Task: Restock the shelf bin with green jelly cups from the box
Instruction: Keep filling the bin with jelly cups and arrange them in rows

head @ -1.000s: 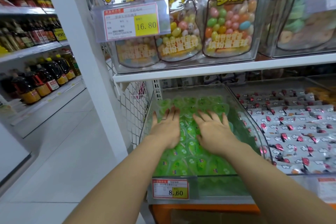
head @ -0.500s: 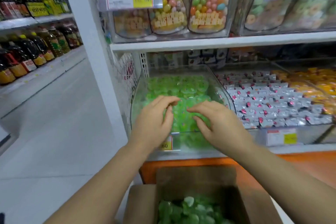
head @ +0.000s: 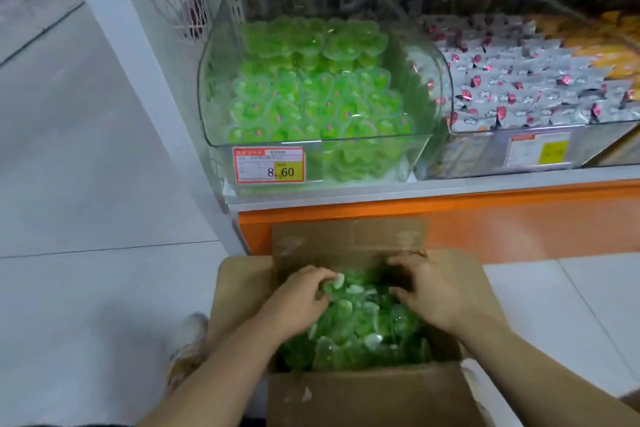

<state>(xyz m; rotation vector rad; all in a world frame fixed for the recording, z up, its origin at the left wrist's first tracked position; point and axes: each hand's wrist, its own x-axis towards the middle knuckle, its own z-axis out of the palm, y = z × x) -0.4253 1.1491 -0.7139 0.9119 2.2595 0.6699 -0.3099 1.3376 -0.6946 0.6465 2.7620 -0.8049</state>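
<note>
Head view, noted left to right. Grey floor [head: 86, 149] takes the far left, and your shoe [head: 188, 340] sits just beside the box's left flap. Shelf bin [head: 207, 80], clear-walled, stands on the lowest shelf above an orange base [head: 485, 218]. The price tag [head: 268, 165] on its front reads 8.60. Stocked cups [head: 311, 94] cover the bin from the back wall to the front. They are heaped high at the back and left, and lower toward the front right corner, where some bare wall shows. Judgement: the bin is mostly full, with room for perhaps a few more handfuls on that side. Below it the cardboard box [head: 363, 395] stands open on the floor, close in front of the orange base. Jelly cups [head: 360, 326] lie loose inside, with a good pile left, so supply is not the limit. Your left hand [head: 298, 302] is down in the box, its fingers curled over the pile and gripping a pale-lidded cup at the tips. Your right hand [head: 429, 291] is in the box too, on the right side, with its fingers bent down among the cups. Blur hides whether they hold anything. No cup is on its way between box and bin, so this reads as gathering a fresh load, with the carry up and the drop yet to come. Furthest right is a neighbouring bin [head: 519, 128] of silver packets, just beside the green one.
</note>
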